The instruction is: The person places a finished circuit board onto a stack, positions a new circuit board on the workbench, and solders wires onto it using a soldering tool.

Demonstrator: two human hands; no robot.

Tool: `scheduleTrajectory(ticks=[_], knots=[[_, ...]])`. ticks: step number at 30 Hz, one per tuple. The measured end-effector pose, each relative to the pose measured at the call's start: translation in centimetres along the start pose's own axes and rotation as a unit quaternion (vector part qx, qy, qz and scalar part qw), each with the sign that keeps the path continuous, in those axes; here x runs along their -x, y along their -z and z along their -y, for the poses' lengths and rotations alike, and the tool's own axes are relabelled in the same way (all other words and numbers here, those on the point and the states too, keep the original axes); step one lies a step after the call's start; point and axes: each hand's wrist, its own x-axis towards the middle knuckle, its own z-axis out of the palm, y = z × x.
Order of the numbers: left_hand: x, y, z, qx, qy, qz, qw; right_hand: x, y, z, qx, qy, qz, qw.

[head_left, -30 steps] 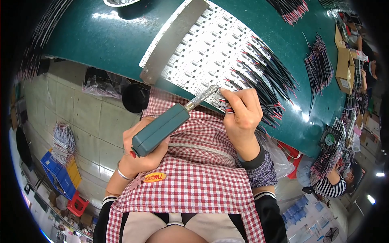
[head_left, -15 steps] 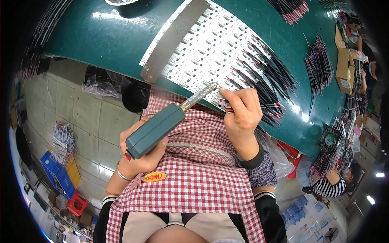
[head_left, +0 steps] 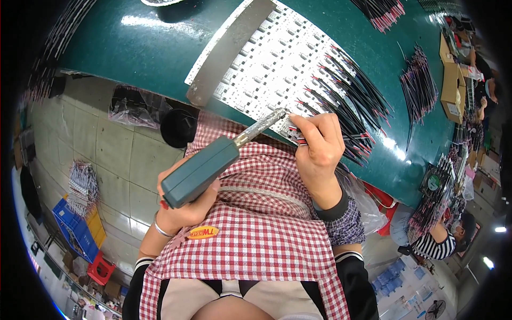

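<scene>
A dark green soldering gun point(head_left: 200, 170) fills my left hand point(head_left: 186, 210), fingers wrapped round its grip. Its long metal tip point(head_left: 261, 128) rests by the near edge of a white circuit-board panel point(head_left: 272, 64). Right beside that tip, my right hand point(head_left: 322, 146) is closed in a pinch on a thin wire, mostly hidden by the fingers. Red and black wire ends point(head_left: 302, 142) show under that hand. Rows of black and red wires point(head_left: 352, 90) fan off the panel's right side. A flat grey metal bar point(head_left: 229, 53) lies across the panel's left part.
On the green table point(head_left: 128, 53), more wire bundles point(head_left: 420, 88) lie to the right and at the far edge. A black bin point(head_left: 178, 128) stands below the table at left. Blue and yellow crates point(head_left: 77, 229) are on the floor. A person in stripes point(head_left: 437, 242) sits at right.
The soldering gun's body has shifted slightly left and down in my left hand, its tip staying by the right fingertips. My right hand is almost still.
</scene>
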Motion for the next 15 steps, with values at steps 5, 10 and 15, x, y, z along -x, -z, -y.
scheduleTrajectory(ticks=[5,10,15], knots=[[2.1,0.2,0.4,0.014,0.02,0.008,1.0,0.0,0.5,0.1,-0.009,-0.014,0.011,1.0],[2.2,0.4,-0.3,0.107,0.119,-0.03,0.987,0.5,1.0,-0.6,-0.138,-0.02,-0.028,0.99],[2.7,0.2,0.4,0.076,0.069,-0.035,0.994,0.8,0.8,-0.5,-0.081,0.053,-0.073,0.993]])
